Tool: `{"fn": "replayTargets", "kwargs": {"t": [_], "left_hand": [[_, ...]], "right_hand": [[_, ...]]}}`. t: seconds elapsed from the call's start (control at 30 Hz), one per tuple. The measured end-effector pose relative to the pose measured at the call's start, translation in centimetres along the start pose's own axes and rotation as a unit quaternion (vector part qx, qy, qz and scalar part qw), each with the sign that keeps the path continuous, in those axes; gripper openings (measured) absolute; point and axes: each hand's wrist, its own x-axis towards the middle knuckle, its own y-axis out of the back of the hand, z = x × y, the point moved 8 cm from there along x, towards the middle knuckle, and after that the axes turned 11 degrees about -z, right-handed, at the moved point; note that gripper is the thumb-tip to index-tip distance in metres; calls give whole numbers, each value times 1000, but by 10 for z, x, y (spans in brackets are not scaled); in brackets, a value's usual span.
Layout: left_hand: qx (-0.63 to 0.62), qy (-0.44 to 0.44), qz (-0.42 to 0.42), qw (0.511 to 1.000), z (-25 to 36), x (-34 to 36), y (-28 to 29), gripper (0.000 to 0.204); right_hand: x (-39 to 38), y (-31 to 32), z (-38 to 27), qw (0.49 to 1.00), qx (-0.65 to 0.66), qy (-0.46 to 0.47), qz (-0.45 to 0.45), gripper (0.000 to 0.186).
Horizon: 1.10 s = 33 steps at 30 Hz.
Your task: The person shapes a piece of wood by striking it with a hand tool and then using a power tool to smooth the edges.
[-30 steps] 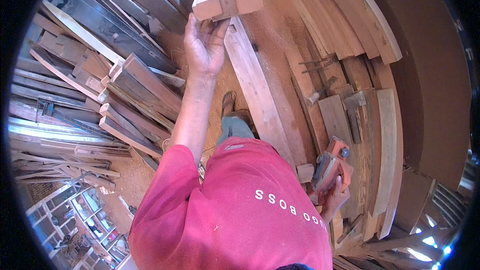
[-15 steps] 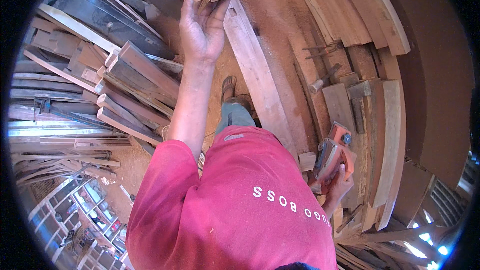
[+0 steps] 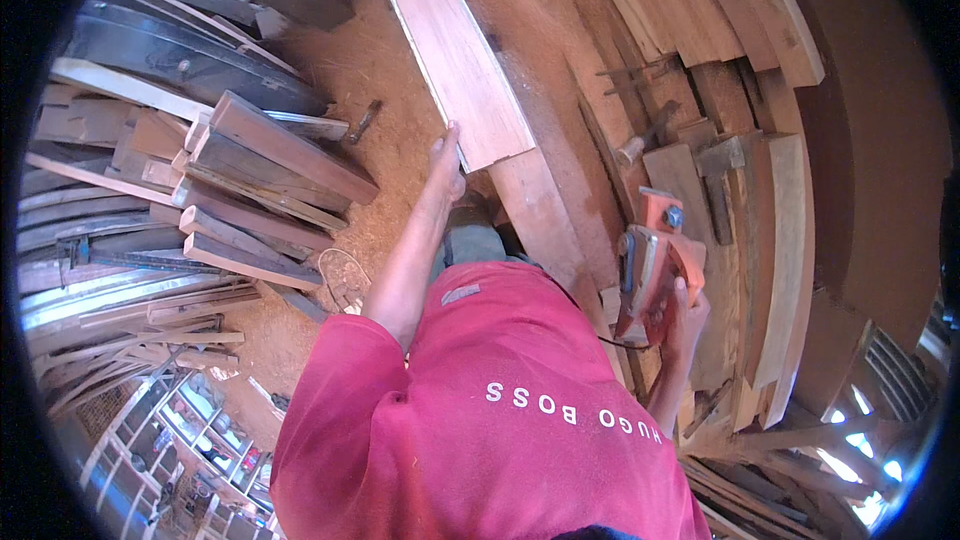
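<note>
A long, flat wooden board (image 3: 455, 60) slants away from me over a narrower plank (image 3: 540, 210). My left hand (image 3: 449, 162) grips the near left corner of this board, its thumb along the edge and the other fingers partly hidden underneath. On the right, my right hand (image 3: 686, 312) is closed round the handle of an orange-red electric hand planer (image 3: 655, 265). The planer is apart from the board, over the timber on the right. Its underside is turned toward the left.
A hammer (image 3: 718, 190) and a wooden-handled tool (image 3: 650, 135) lie on the stacked boards (image 3: 785, 280) to the right. Offcuts and beams (image 3: 290, 150) are piled at left. Sawdust covers the floor (image 3: 330, 60), where a thin cable (image 3: 345, 270) curls.
The board's near end has come down from a raised position onto the plank, its top face now showing. My left hand has come nearer with it. The planer has shifted slightly.
</note>
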Motion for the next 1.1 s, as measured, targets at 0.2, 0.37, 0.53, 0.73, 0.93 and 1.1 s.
{"fn": "replayTargets", "kwargs": {"t": [0.2, 0.37, 0.53, 0.73, 0.93, 1.1], "left_hand": [[405, 12, -13, 914, -23, 20, 85, 66], [219, 134, 102, 961, -60, -11, 148, 51], [497, 101, 76, 859, -78, -47, 218, 50], [598, 115, 48, 792, -72, -88, 215, 43], [582, 115, 33, 804, -62, -72, 226, 40], [570, 72, 37, 817, -31, -40, 202, 36]], "right_hand": [[47, -66, 14, 986, -96, 58, -121, 39], [84, -162, 13, 971, -74, 83, -212, 50], [112, -259, 21, 947, -120, 70, -291, 50], [88, -278, 23, 928, -175, 173, -280, 47], [85, -278, 41, 937, -145, 122, -295, 47], [125, -322, -21, 934, -163, 183, -260, 48]]}}
